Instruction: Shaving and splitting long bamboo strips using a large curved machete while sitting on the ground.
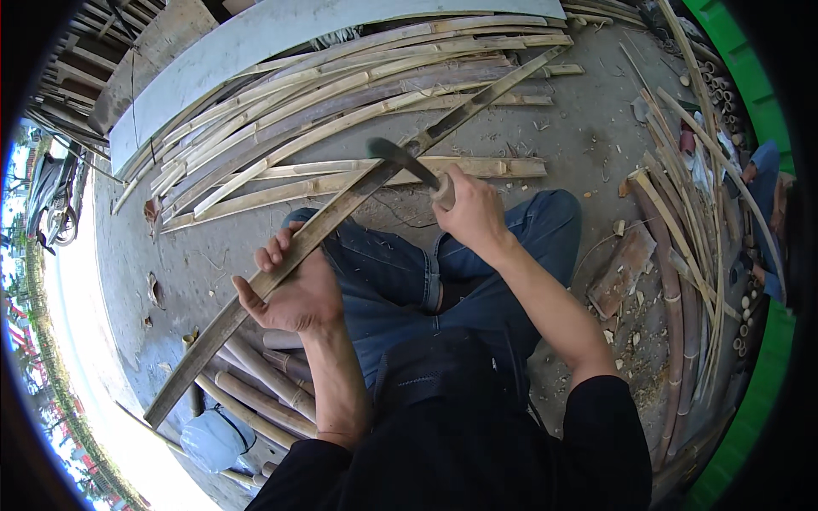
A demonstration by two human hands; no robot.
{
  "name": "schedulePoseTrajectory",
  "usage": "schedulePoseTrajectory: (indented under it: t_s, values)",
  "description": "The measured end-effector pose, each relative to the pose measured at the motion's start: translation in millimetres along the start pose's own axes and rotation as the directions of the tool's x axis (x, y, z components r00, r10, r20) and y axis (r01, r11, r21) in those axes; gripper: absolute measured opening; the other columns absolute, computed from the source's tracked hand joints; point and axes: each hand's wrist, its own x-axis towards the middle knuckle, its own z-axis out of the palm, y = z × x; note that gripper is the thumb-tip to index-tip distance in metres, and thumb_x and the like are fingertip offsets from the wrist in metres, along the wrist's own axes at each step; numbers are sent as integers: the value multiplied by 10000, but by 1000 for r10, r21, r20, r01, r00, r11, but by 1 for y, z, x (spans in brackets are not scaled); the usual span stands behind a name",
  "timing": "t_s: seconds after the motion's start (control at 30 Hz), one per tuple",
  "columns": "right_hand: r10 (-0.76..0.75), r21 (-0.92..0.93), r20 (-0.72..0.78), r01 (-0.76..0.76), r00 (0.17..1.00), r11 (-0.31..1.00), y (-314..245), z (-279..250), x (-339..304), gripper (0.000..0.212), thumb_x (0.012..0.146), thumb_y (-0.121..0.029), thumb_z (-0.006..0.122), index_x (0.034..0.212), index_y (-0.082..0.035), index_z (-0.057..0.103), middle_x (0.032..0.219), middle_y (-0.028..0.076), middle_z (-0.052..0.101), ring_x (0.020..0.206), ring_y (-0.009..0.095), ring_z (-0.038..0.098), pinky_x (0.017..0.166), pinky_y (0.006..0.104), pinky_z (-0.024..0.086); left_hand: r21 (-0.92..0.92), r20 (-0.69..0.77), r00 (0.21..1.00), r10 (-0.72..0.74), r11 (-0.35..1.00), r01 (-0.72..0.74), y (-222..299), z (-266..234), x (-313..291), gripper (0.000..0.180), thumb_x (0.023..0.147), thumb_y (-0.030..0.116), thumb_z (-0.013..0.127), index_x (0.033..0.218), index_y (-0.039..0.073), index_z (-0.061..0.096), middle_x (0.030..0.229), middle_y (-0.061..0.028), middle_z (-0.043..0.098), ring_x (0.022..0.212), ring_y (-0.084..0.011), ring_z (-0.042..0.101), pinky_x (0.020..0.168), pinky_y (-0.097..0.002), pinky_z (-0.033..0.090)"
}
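Note:
A long split bamboo strip (344,204) lies slantwise across the view, its hollow inner side up, from the lower left to the far right of the pile. My left hand (300,294) is closed around it left of my lap, fingers curled over one edge and thumb on the other. In my right hand (474,213) is a knife (417,167) with a wooden handle and a dark curved blade. The blade's tip, slightly blurred, lies over the strip; whether it touches cannot be told. Both forearms are bare, above my crossed legs in jeans.
Several split bamboo strips (341,89) lie in a pile ahead. Bamboo poles (266,375) lie by my left side. More poles (671,324) and thin strips stretch along the right, near a wooden block (624,268) and shavings. Another person (765,192) sits at the far right.

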Motion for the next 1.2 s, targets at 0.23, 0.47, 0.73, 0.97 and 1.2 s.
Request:
schedulePoseTrajectory:
  t_s: [0.23,0.47,0.73,0.97,1.2]
  values:
    - [95,-40,22,-94,995,995,22,-11,8,434,766,-215,758,1120,-12,610,900,251,710,860,444,698,776,507,558,250,41,999,26,968,-36,-8,-57,1,413,996,270,404,609,175,297,627,-6,303,704,-197,394,893,-426,411]
    - [254,-154,-105,-268,962,951,77,-11,24,433,776,-190,753,1148,-16,616,873,248,714,818,418,712,746,501,570,292,-174,984,44,956,8,-10,-51,2,372,1001,228,343,638,163,298,629,-20,317,676,-214,401,894,-435,422]
    - [163,27,46,-165,985,986,25,7,2,369,760,-189,745,1071,-37,617,861,248,702,870,444,698,783,517,561,272,-168,985,24,962,23,-7,-55,6,371,981,217,366,623,166,281,626,-28,312,677,-218,396,915,-443,420]
    - [4,68,138,-13,990,998,-26,-8,-21,366,749,-183,743,1055,-27,617,852,253,697,846,455,687,759,534,543,292,-54,996,71,955,-53,-10,-50,-12,383,986,217,347,615,172,262,621,-21,290,669,-200,372,875,-429,430]
    - [326,-163,-49,-329,944,930,97,-41,40,449,744,-168,736,1154,-11,636,894,272,708,849,431,703,800,484,564,231,100,994,43,971,-66,-11,-49,-25,408,985,233,362,597,186,244,603,-11,263,656,-194,335,814,-389,411]
